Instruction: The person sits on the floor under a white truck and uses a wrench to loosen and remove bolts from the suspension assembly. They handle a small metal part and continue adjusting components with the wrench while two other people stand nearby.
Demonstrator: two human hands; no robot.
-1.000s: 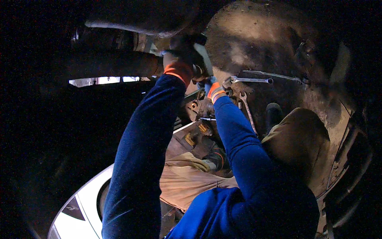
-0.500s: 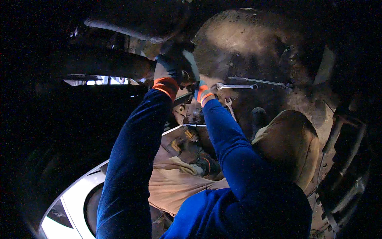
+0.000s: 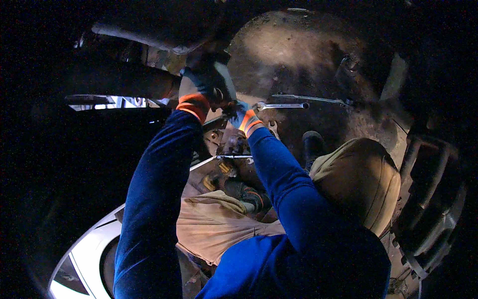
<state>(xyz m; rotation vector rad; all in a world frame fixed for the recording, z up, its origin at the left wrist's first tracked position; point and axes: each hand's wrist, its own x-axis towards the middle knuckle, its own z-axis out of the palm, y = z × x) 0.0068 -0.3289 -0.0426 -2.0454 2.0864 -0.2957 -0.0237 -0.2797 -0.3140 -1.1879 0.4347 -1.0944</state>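
Observation:
Both my hands wear grey and dark gloves with orange cuffs. My left hand (image 3: 194, 90) is raised against a dark part (image 3: 213, 67) with a pale flat edge, at the end of a thick dark tube (image 3: 149, 82). Its fingers look curled round that part, though shadow covers the tips. Just below and to the right, my right hand (image 3: 241, 115) is closed close under the same part. What its fingers grip is too dark and small to make out.
On the dirty floor lie a combination wrench (image 3: 284, 105), a longer wrench (image 3: 313, 99), an open-end wrench (image 3: 273, 129) and a thin shiny tool (image 3: 234, 157). Yellow-and-black items (image 3: 227, 168) lie near my legs. A white car body panel (image 3: 87, 244) stands lower left, a black slatted frame (image 3: 433, 194) at right.
The whole view has shifted slightly, so most things sit farther left. My right hand has turned a little and shows more of its back. My left hand stays at the dark part.

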